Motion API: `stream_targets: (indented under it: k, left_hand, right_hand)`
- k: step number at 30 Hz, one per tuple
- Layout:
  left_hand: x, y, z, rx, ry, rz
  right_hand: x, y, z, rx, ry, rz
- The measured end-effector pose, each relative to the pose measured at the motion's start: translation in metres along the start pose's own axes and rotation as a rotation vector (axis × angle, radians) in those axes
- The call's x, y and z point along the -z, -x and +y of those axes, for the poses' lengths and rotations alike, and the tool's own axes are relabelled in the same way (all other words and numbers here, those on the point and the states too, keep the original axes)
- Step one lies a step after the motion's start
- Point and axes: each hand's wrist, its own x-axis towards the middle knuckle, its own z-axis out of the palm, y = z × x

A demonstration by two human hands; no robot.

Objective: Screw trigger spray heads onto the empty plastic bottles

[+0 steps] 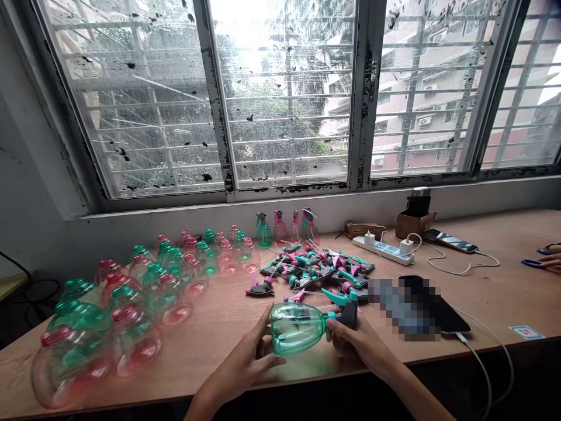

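A clear green spray bottle (298, 330) lies on its side between my two hands, just above the table's front part. My left hand (252, 354) is wrapped round the bottle's base end. At the neck, my right hand (357, 342) grips the collar of the spray head (348, 310), which is dark grey with a teal trigger and sits at the bottle's mouth. Behind the bottle lies a heap of loose spray heads (322, 269) in pink, teal and dark grey. To the left stand several pink and green bottles without heads (135, 339).
Several bottles with heads fitted (264, 232) stand by the window wall. A power strip (383, 250), a small cardboard box (414, 223), a phone (451, 240) and a charging phone (438, 310) with cables are on the right. Blue-handled scissors (532, 264) lie at the far right edge.
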Motion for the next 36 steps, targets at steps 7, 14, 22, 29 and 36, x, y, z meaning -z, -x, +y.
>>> stream_targets:
  k: [7, 14, 22, 29, 36]
  left_hand:
    - [-0.0006, 0.0002, 0.0024, -0.015, 0.085, -0.058]
    - [-0.0005, 0.0000, 0.0060, 0.007, 0.071, -0.054]
    - [-0.0005, 0.0021, -0.0011, -0.003, 0.056, -0.025]
    - [-0.0005, -0.0001, 0.0081, -0.024, -0.005, -0.023]
    - [-0.0005, -0.0005, -0.0014, -0.064, 0.073, -0.043]
  right_hand:
    - [0.0000, 0.0008, -0.0002, -0.006, 0.016, 0.009]
    - [0.0003, -0.0003, 0.0019, -0.008, 0.023, 0.004]
    - [0.0023, 0.0000, 0.0022, -0.015, 0.040, -0.004]
    - [0.0018, 0.0002, 0.0032, -0.010, 0.021, -0.007]
    - [-0.0005, 0.0006, -0.0005, -0.011, 0.003, 0.009]
